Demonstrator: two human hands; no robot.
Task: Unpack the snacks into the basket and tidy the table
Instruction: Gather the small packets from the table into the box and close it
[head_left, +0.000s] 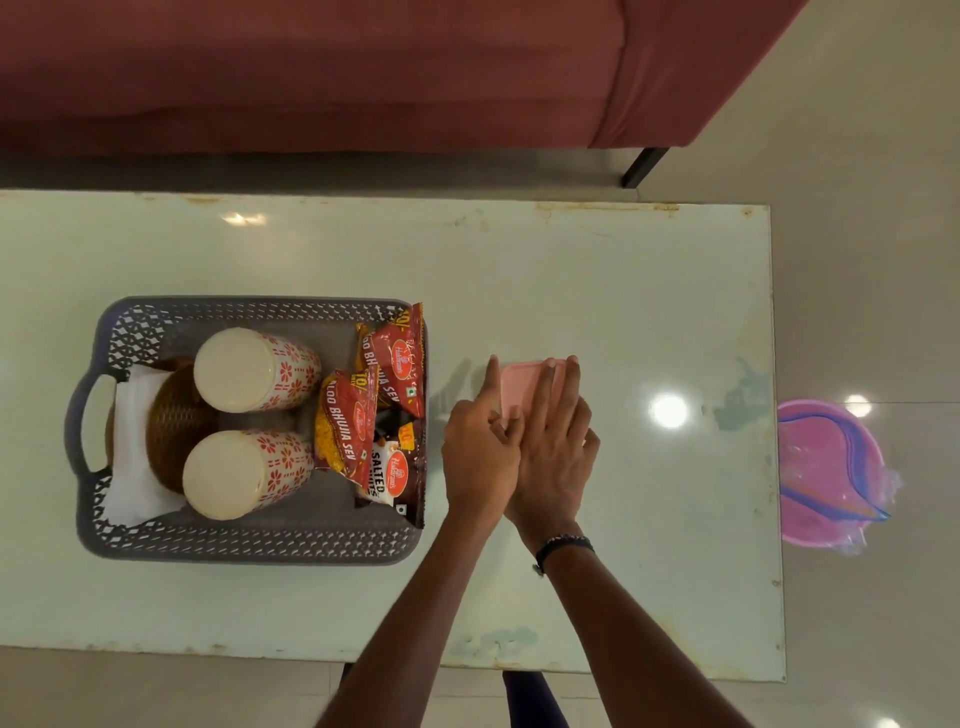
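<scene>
I see both hands on the pink box (522, 382), which lies on the counter (623, 291) just right of the basket (249, 545). My right hand (556, 441) presses flat, fingers spread, over it; my left hand (480, 447) pinches its near-left edge. Basket lies leftward, so the left hand is nearer, I judge.

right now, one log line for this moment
hands: both on pink box | box: on table, right of basket | snacks: in basket
</scene>
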